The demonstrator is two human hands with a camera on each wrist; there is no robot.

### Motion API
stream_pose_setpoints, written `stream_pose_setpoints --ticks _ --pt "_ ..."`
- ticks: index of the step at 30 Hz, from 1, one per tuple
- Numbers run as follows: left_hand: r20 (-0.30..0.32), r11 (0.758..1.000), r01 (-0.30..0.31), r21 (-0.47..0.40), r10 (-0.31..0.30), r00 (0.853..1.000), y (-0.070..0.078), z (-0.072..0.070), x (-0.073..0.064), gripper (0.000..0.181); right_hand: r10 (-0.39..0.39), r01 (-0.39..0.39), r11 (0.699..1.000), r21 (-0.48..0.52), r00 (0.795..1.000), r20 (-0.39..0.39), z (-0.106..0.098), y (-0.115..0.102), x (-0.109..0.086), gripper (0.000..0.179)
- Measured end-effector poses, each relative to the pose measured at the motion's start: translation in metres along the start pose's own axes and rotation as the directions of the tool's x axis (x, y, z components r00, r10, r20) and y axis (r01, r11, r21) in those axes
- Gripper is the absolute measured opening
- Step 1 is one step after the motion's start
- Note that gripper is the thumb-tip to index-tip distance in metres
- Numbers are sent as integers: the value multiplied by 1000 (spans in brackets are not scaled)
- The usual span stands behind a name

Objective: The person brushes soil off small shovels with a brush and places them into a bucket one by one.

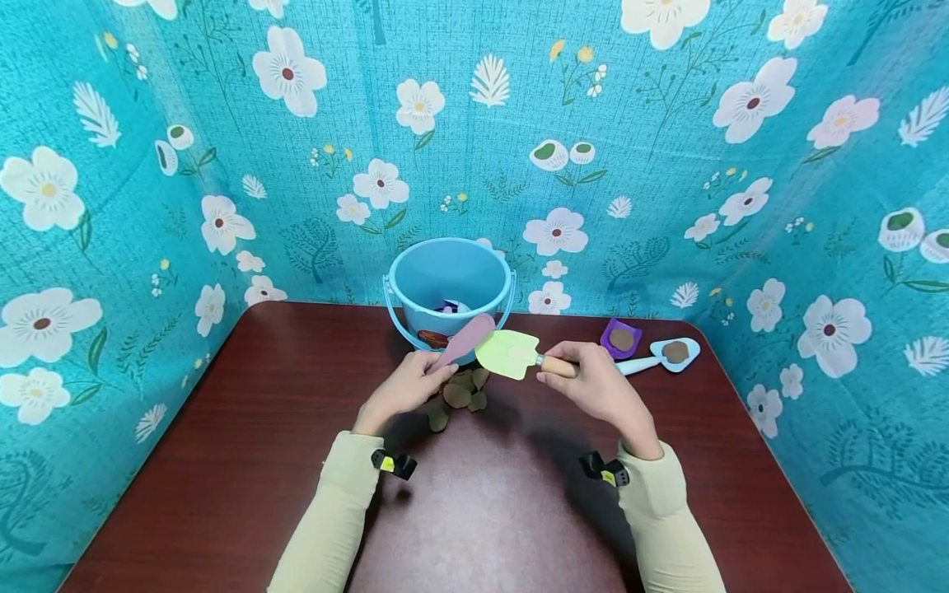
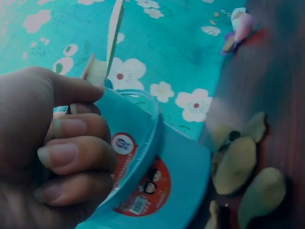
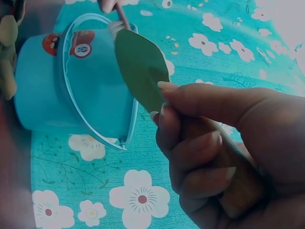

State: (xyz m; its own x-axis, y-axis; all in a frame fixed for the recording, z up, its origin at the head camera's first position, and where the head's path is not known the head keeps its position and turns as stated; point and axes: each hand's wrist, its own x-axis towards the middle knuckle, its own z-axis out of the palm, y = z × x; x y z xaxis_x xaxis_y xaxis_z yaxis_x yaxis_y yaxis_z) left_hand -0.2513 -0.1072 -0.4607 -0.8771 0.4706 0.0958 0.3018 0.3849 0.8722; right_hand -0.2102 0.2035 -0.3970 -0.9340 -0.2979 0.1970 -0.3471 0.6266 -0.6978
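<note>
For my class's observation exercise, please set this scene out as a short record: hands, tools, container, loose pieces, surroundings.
Left hand: the left hand grips a pink tool
Right hand: the right hand grips a yellow-green trowel by its wooden handle
Container: blue bucket, upright, contents unclear
Loose pieces: flat brown pieces on the table in front of the bucket
Resting tools: a purple item and a light blue shovel, each bearing something brown
Backdrop: turquoise floral cloth
Tool contact: cannot tell; pink tool and trowel overlap in the head view
</note>
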Motion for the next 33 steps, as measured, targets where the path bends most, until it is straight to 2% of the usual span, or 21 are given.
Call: stream_pose_setpoints --ticks 4,7,9,12,14,20,25,27,30,33 --pt "26 996 -19 -83 21 999 9 2 -3 29 7 -6 1000 14 1000 -4 2 0 1 13" --pt "70 985 -46 -165 58 996 19 10 -4 28 9 -9 1000 13 1000 -2 3 -1 1 13" --pt "102 980 -62 -189 82 991 26 18 -4 28 4 -4 1000 11 1000 -4 5 -2 1 14" --pt "144 979 -69 -192 98 985 32 30 -3 29 -5 5 1000 6 1000 -7 6 -3 2 16" --pt "147 987 -79 -140 100 984 33 36 -1 30 -12 12 1000 5 1000 -11 6 -3 2 18" --pt "99 996 -76 -53 81 992 25 41 2 31 -17 17 1000 -13 1000 -7 5 -2 1 17" --pt "79 992 -71 -103 80 994 9 34 7 28 -16 16 999 -32 1000 4 3 0 1 15" --pt "58 993 -66 -94 71 996 3 29 8 29 -16 16 999 -33 1000 8 2 1 1 15" --pt "2 999 -46 -4 46 999 -5 20 8 33 -11 11 999 -30 1000 6 -1 0 0 14" --pt "-30 998 -15 66 17 999 -13 13 7 34 0 0 999 -39 1000 -6 -3 -2 -2 14"
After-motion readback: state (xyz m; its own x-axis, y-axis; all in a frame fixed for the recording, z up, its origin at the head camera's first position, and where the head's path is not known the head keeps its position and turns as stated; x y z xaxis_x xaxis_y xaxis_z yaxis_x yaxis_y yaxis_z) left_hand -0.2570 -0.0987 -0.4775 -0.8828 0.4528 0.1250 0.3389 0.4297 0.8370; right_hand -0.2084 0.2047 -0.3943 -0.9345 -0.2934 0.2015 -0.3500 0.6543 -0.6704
